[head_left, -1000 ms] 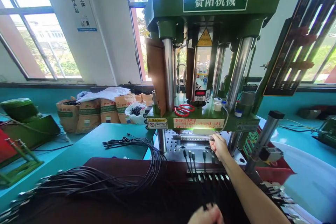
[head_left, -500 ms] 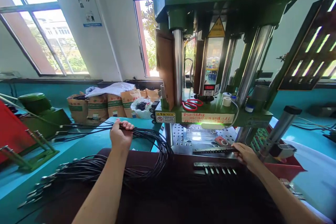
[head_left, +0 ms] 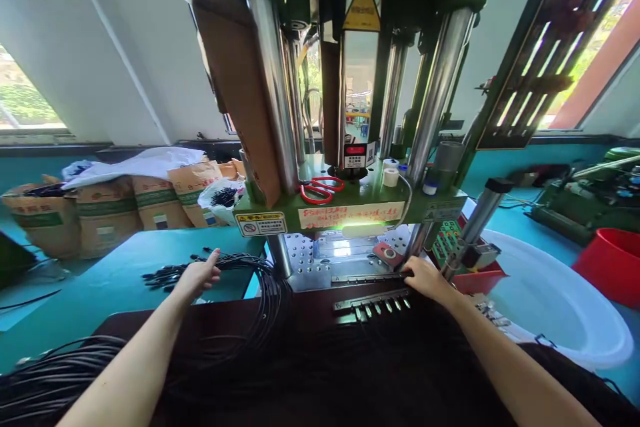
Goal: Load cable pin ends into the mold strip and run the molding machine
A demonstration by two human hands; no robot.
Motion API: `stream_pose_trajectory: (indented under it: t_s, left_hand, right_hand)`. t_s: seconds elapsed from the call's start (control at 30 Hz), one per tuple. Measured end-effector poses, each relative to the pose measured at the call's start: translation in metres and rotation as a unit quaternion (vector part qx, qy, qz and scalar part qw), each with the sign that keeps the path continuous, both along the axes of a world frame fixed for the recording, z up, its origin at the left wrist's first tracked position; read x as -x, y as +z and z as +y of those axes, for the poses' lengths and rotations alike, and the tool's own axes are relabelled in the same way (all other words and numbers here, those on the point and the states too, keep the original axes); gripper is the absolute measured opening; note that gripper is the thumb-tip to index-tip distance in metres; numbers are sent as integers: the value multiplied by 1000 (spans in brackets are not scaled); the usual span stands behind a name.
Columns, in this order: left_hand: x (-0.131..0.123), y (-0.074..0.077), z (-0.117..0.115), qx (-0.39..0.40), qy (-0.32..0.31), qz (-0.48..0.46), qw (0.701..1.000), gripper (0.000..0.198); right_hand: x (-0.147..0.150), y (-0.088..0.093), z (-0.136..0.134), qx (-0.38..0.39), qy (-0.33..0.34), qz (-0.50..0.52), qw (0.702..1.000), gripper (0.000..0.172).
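My left hand reaches out over the teal table with fingers stretched, resting on a looped bundle of black cables. My right hand is closed on the right end of a long metal mould bar lying on the perforated bed of the green press. Just in front of it, a second bar holds several cable plugs in a row. More black cables lie heaped at the lower left.
Red scissors and tape rolls sit on the press ledge. Brown paper sacks line the wall at left. A white tub and a red bucket stand at right. A red tray sits beside the press.
The view swung right and closer to the press. My left hand let go of the cable loop and opened flat. My right hand stayed at the end of the metal bar.
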State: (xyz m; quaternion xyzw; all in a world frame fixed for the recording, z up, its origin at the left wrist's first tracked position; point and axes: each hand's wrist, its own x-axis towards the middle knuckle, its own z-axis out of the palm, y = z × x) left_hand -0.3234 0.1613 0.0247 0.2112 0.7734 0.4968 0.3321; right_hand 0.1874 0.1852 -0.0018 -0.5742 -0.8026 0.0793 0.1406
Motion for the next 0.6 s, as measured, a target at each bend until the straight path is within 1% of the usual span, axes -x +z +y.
stream_pose_trajectory:
  t_s: [0.03, 0.07, 0.1, 0.13, 0.2, 0.23, 0.3, 0.33, 0.37, 0.4, 0.43, 0.47, 0.5, 0.53, 0.57, 0.6]
  left_hand:
    - [-4, 7, -3, 17, -26, 13, 999, 25]
    - [-12, 13, -9, 15, -65, 33, 997, 22]
    - [-25, 20, -17, -2, -118, 55, 992, 19]
    - [-43, 26, -28, -31, -184, 79, 979, 16]
    - [-89, 34, -59, -92, -322, 94, 938, 16]
    - [-115, 36, -76, -103, -384, 87, 913, 18]
    - [-167, 33, -110, -83, -527, 47, 844, 17]
    - [-191, 28, -124, -76, -566, 17, 821, 17]
    - [-212, 22, -135, -65, -589, -18, 805, 18]
    - [-231, 14, -142, -48, -594, -75, 799, 22]
    - [-247, 5, -147, -36, -568, -151, 808, 27]
    - [-261, -3, -148, -31, -517, -234, 823, 30]
    - [-272, -12, -148, -32, -447, -312, 838, 31]
    - [-282, -18, -146, -43, -380, -376, 844, 31]
    - [-291, -23, -143, -54, -323, -427, 843, 29]
    - [-299, -26, -141, -66, -283, -466, 836, 27]
  right_hand:
    - [2, 4, -7, -14, 9, -20, 1000, 25]
    - [4, 8, -14, -22, 26, -39, 999, 29]
    - [5, 11, -22, -24, 49, -59, 997, 31]
    - [6, 14, -29, -20, 74, -80, 994, 32]
    - [8, 16, -40, -6, 116, -123, 986, 33]
    - [8, 17, -44, -1, 127, -143, 982, 34]
    - [9, 20, -47, 4, 133, -175, 975, 37]
    - [10, 23, -47, 8, 135, -187, 973, 37]
    - [11, 28, -46, 13, 136, -196, 971, 35]
    - [12, 34, -45, 17, 135, -203, 970, 33]
    - [13, 42, -44, 22, 132, -206, 969, 30]
    - [13, 50, -43, 24, 125, -207, 970, 27]
    - [14, 59, -41, 25, 115, -205, 972, 25]
    - [15, 67, -40, 24, 103, -200, 974, 25]
    - [15, 74, -39, 20, 89, -194, 977, 26]
    - [16, 80, -37, 16, 76, -185, 980, 27]
